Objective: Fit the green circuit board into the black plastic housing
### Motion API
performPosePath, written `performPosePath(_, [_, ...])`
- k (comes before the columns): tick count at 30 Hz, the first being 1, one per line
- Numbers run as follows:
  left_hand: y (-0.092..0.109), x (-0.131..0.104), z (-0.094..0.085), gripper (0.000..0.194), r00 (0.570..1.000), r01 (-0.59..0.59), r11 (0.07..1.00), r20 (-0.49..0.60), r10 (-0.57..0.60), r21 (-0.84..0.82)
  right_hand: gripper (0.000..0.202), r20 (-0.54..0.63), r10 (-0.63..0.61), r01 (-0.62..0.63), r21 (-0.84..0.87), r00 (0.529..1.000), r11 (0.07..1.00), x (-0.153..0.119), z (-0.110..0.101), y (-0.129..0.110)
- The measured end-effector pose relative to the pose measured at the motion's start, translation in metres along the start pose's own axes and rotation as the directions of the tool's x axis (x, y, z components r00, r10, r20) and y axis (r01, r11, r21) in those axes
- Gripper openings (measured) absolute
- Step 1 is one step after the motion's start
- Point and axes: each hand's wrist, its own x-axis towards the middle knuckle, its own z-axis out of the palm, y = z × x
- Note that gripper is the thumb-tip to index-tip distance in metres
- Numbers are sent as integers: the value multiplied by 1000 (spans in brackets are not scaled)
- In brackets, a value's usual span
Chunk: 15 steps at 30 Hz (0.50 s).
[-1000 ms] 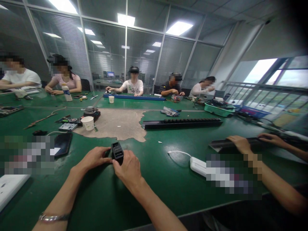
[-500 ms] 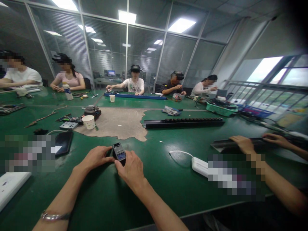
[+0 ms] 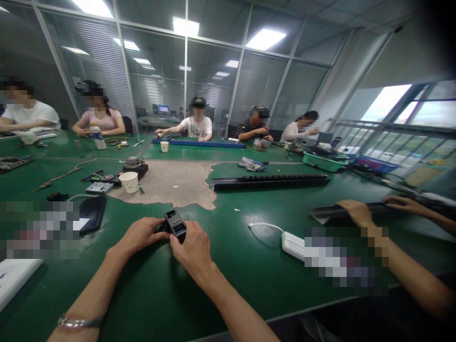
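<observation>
A small black box-shaped device (image 3: 175, 222) with a dark grey top face is between my hands, low over or on the green tabletop (image 3: 149, 299). Several small openings and a row of tiny marks show on that face, with a dark bluish window at its near end. My left hand (image 3: 142, 233) pinches it from the left, thumb and fingers bent against its side. From the right my right hand (image 3: 195, 247) grips it, thumb at the near left corner and the other fingers along the right side, partly hidden.
A paper cup (image 3: 128, 182) and circuit parts (image 3: 99, 186) stand by a brown sheet (image 3: 174, 183). Ahead lies a long black rail (image 3: 270, 184). A white power strip (image 3: 294, 246) is to my right, where a co-worker's hands (image 3: 358, 212) touch another dark rail. A dark phone (image 3: 93, 211) lies left.
Both hands keep hold of the device. The bluish window at its near end looks darker now. The whole view has shifted slightly.
</observation>
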Motion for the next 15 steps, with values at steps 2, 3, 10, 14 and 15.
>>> performPosePath(2, [-1,0,1,51,1000,9,1000,0,-9,-3,28,-21,-1,1,26,1000,1000,2,-6,-2])
performPosePath(3, [-1,0,1,51,1000,13,1000,1,-13,-6,28,-28,-3,4,41,1000,999,4,-10,-3])
performPosePath(10, [-4,1,2,51,1000,2,999,18,-1,-47,29,-102,-16,22,62,995,998,19,-33,18])
performPosePath(14, [-4,2,3,53,999,-6,998,33,8,-60,28,-78,44,-44,2,996,999,24,-29,41])
performPosePath(15, [-4,2,4,54,999,-6,998,33,8,-64,28,-69,56,-57,-9,996,998,24,-27,46])
